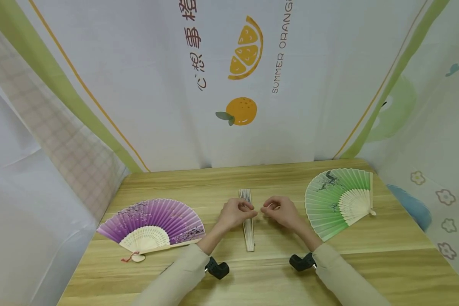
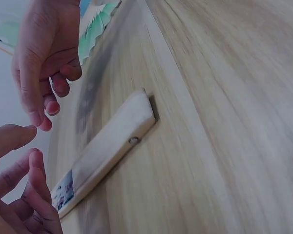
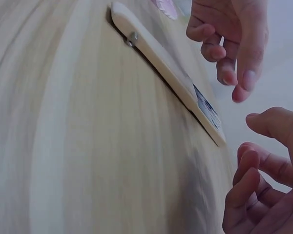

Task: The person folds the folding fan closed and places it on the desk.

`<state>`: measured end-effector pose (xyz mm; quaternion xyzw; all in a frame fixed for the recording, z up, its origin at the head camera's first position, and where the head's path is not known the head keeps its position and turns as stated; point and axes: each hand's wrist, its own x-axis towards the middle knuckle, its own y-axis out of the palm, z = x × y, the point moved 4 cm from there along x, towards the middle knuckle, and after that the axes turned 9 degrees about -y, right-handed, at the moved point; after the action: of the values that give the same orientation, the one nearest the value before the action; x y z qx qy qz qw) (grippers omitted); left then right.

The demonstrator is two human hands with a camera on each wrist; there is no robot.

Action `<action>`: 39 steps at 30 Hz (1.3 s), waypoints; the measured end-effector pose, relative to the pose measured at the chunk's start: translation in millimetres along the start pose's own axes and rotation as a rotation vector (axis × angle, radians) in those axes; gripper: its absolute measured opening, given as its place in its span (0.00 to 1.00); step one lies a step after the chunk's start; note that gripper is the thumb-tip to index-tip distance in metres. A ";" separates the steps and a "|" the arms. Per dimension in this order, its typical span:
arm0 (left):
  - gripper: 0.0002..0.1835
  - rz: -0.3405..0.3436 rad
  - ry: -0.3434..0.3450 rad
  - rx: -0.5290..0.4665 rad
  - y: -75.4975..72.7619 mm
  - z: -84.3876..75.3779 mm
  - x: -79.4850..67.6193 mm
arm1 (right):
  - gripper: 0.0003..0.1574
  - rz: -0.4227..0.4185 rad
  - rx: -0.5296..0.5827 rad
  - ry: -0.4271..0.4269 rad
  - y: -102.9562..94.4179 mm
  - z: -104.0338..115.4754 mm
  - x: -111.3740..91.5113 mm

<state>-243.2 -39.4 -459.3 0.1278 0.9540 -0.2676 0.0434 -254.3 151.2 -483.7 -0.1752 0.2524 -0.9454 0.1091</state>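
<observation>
A folded hand fan [image 1: 249,239] lies on the wooden table in the middle, its pale ribs bunched together and a small metal pivot [image 2: 133,140] showing at the near end. Over its upper half hovers my left hand [image 1: 234,212], fingers loosely bent and holding nothing. My right hand [image 1: 284,211] hangs just right of the fan, also loosely bent with nothing in it. The fingertips of both hands point toward each other with a small gap between. In the right wrist view the folded fan [image 3: 158,61] rests below the hands, apart from them.
A spread purple fan [image 1: 158,216] with a red cord [image 1: 128,257] lies on the left of the table [image 1: 275,280]. A spread green fan [image 1: 325,210] lies at the right. Printed cloth [image 1: 290,127] hangs behind and along both sides.
</observation>
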 end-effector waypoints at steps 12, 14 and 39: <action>0.12 0.060 0.016 -0.003 19.1 -21.9 -5.9 | 0.14 -0.044 -0.023 0.069 -55.8 -20.1 -15.7; 0.13 0.068 0.016 0.013 22.7 -24.7 -6.2 | 0.15 -0.061 -0.017 0.061 -66.2 -22.6 -18.6; 0.12 0.144 0.060 0.054 91.0 -48.5 -19.0 | 0.28 -0.106 -0.033 0.152 -149.7 -42.3 -45.7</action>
<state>-201.2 56.8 -460.5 0.2050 0.9357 -0.2856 0.0306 -246.5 310.3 -453.5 -0.1179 0.2657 -0.9561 0.0364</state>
